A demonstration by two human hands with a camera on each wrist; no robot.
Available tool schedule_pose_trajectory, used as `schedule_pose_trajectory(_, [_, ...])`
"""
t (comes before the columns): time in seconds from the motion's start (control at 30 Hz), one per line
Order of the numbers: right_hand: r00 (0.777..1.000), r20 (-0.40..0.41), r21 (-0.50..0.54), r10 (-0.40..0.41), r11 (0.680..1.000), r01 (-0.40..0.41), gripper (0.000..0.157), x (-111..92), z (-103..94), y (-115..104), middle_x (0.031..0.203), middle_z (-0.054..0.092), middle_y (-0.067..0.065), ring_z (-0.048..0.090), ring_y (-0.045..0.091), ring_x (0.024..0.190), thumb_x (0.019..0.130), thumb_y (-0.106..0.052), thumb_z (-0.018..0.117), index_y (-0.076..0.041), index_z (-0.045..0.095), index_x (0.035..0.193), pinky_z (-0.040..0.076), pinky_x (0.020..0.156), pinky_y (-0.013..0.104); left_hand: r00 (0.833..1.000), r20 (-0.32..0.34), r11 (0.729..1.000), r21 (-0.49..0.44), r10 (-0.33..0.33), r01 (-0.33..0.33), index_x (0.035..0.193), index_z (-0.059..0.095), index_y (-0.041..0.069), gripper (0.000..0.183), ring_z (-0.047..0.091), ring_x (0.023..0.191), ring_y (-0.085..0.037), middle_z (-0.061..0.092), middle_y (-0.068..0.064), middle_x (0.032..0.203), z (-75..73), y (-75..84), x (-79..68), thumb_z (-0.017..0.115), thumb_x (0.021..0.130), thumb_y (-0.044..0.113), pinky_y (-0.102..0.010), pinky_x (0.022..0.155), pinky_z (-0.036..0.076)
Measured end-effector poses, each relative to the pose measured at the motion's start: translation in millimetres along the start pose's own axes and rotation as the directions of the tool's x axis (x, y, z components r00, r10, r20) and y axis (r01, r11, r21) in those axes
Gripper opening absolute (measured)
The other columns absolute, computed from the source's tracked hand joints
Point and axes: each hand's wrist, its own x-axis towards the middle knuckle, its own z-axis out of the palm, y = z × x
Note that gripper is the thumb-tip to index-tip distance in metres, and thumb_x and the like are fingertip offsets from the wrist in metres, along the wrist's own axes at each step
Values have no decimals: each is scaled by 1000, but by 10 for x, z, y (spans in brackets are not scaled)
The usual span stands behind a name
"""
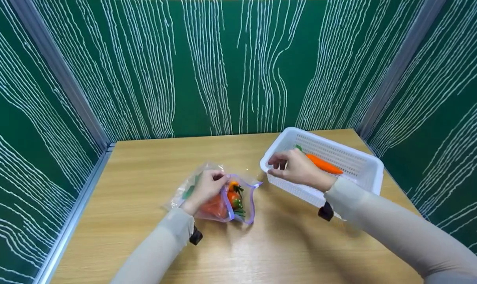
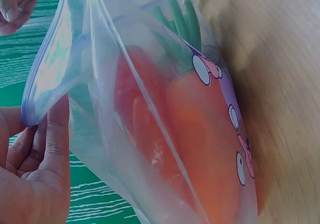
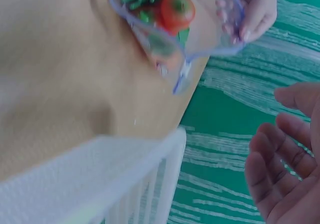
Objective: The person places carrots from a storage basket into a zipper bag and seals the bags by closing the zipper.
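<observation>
My left hand (image 1: pixel 207 188) pinches the purple-edged mouth of a clear zip bag (image 1: pixel 252 203) lying on the table. The bag's mouth gapes toward the right. Through its film the left wrist view shows an orange carrot (image 2: pixel 202 129) with green stalks and, beside it, a red vegetable (image 2: pixel 142 98) whose kind is unclear. A tomato-like red piece (image 3: pixel 177 12) shows at the mouth in the right wrist view. Above the left rim of a white basket (image 1: pixel 370 165), my right hand (image 1: pixel 299 167) is held with loosely bent fingers and nothing in them. Another carrot (image 1: pixel 324 164) lies in the basket.
The wooden table (image 1: pixel 144 169) carries the bag at its middle and the basket at the right rear. Green panels (image 1: pixel 199 71) with white wavy lines enclose the back and both sides, joined by grey metal posts (image 1: pixel 398 67).
</observation>
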Motion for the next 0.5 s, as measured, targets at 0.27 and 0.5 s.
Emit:
schedule_pose_trajectory(0.27, [996, -54, 4, -75, 997, 75, 10, 44, -164, 257, 81, 77, 9, 65, 12, 72, 90, -5, 84, 0, 79, 96, 54, 66, 23, 999, 18, 998, -43, 44, -43, 101, 77, -9, 20, 63, 67, -8, 74, -13, 81, 13, -14, 0, 66, 107, 7, -15, 63, 54])
schedule_pose_trajectory(0.5, [998, -41, -14, 43, 999, -43, 14, 37, -322, 459, 89, 76, 12, 66, 18, 76, 93, -6, 83, 2, 78, 104, 55, 69, 23, 999, 11, 999, -1, 37, -37, 101, 79, -5, 21, 62, 69, -9, 75, -13, 85, 21, 2, -1, 68, 107, 11, -16, 64, 53])
